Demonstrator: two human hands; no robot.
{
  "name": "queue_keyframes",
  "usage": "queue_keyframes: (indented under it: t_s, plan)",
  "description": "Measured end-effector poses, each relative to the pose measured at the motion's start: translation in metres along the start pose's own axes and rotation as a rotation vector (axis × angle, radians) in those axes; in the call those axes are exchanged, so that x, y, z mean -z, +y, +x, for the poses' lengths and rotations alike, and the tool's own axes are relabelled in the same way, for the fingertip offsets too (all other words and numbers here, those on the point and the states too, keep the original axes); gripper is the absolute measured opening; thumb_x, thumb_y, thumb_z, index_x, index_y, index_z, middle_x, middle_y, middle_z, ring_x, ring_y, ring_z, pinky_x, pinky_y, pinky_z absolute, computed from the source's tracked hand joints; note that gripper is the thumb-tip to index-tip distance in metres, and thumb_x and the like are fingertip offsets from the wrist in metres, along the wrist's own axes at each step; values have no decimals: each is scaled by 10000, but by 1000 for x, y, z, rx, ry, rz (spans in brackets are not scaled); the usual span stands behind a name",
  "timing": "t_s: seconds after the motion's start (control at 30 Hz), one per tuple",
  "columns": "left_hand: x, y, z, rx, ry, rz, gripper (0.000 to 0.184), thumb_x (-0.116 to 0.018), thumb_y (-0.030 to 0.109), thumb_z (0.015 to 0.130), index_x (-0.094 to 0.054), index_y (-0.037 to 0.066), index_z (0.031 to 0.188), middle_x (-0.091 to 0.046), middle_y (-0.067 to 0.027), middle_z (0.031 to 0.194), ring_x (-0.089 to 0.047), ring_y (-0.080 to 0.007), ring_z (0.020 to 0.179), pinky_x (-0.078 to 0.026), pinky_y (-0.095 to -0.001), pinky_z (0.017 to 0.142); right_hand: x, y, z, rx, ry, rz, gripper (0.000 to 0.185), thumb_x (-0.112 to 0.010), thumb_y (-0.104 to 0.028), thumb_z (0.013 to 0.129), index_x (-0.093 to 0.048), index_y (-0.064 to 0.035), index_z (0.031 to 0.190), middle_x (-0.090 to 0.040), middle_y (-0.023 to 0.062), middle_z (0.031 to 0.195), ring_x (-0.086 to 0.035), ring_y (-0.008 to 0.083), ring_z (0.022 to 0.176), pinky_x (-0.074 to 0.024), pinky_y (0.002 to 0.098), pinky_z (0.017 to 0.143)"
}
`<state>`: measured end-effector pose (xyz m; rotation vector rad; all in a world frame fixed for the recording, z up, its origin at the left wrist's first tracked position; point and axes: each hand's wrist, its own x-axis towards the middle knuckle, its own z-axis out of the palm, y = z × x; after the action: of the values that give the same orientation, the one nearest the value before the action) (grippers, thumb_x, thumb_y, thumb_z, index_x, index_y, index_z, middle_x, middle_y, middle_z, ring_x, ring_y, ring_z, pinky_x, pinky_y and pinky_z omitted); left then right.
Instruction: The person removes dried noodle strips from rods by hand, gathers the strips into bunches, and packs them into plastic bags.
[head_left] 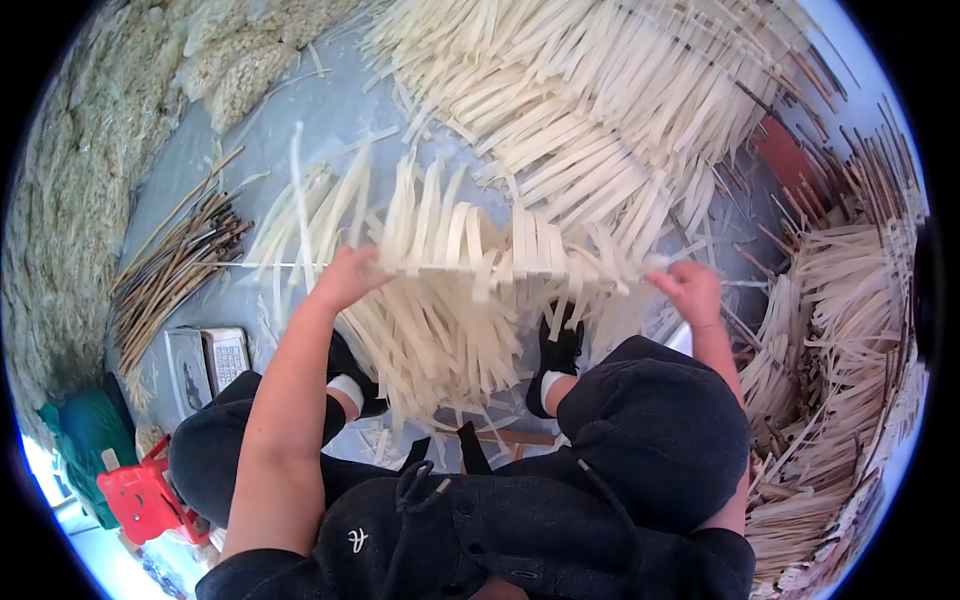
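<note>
A thin stick [287, 265] runs sideways in front of me, and a row of pale flat strips [440, 225] hangs over it. My left hand [352, 278] is closed around the stick at the left of the row, with its bare end jutting out farther left. At the right end of the row my right hand [692, 290] is closed, thumb and fingers pinched at the stick; strips partly hide the exact contact. Several strips are blurred by motion. Below them, between my black shoes [562, 345], lies a heap of loose pale strips [440, 340].
Rows of strips on sticks [600, 110] cover the floor ahead. More stick-hung strips [840, 300] are stacked at right. A bundle of bare sticks [180, 265] lies left, near a scale with a keypad [228, 355]. A red plastic stool [145, 495] stands lower left, beside a pale shaggy pile [75, 200].
</note>
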<state>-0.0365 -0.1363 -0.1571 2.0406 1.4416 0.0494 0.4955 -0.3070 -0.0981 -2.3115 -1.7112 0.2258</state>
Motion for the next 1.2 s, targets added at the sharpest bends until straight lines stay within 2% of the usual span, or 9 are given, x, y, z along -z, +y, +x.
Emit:
queue_keyframes:
  t_s: [0.2,0.3,0.4,0.5,0.7,0.87,1.0,1.03,1.2]
  plan:
    - [112,91,-8,57,252,-186,417,-792,375,752,-674,62,1001,-506,-77,934,-563,-199,825,-467,-310,738,100,-38,27,216,478,155,229,-745,-241,746,-644,-41,704,-576,77,628,-549,198,567,-422,308,550]
    - [101,80,-2,31,260,-166,423,-785,393,757,-678,48,977,-509,-75,941,-565,-201,829,-467,-316,742,76,-28,24,244,573,140,163,-719,-178,742,-646,-36,712,-597,86,658,-567,228,594,-440,319,574]
    - [20,31,14,147,180,-171,440,-734,440,798,-687,21,925,-551,-101,1069,-591,-263,926,-466,-379,830,-22,10,8,-16,23,-18,278,-676,-356,771,-676,-81,814,-654,148,791,-624,316,723,-478,387,650]
    - [4,13,23,136,116,-143,469,-697,464,826,-692,-1,880,-575,-129,1101,-585,-291,1011,-448,-407,887,-41,-3,-7,-204,-141,-23,348,-645,-445,785,-683,-107,861,-658,153,795,-623,352,726,-476,412,641]
    - [120,112,16,-67,530,-276,484,-647,442,882,-659,-18,733,-611,-97,867,-579,-196,672,-463,-305,651,76,-17,34,-10,453,381,187,-688,-271,794,-671,-84,794,-584,60,633,-500,103,555,-416,267,544]
    - [102,116,1,233,474,-244,510,-618,455,897,-623,-1,670,-582,-124,738,-567,-222,648,-462,-361,661,51,-31,25,-117,235,231,280,-711,-358,797,-689,-84,849,-614,92,648,-577,169,597,-448,293,575]
    - [-2,47,36,310,6,-152,582,-563,550,883,-635,33,625,-604,-160,754,-615,-334,731,-477,-410,733,-38,1,5,-222,-6,-1,394,-682,-495,788,-700,-118,901,-660,134,709,-647,297,675,-481,372,610]
    - [9,60,40,308,11,-149,582,-563,550,883,-635,33,625,-604,-160,754,-615,-334,731,-477,-410,733,-40,0,2,-259,-78,-62,422,-669,-527,785,-702,-128,920,-672,145,735,-655,333,702,-489,393,625]
    - [89,123,25,92,489,-162,628,-504,561,907,-633,23,609,-634,-175,787,-623,-336,748,-468,-409,709,50,-12,31,-74,370,364,289,-688,-386,818,-706,-109,900,-644,96,668,-606,181,606,-479,330,592]
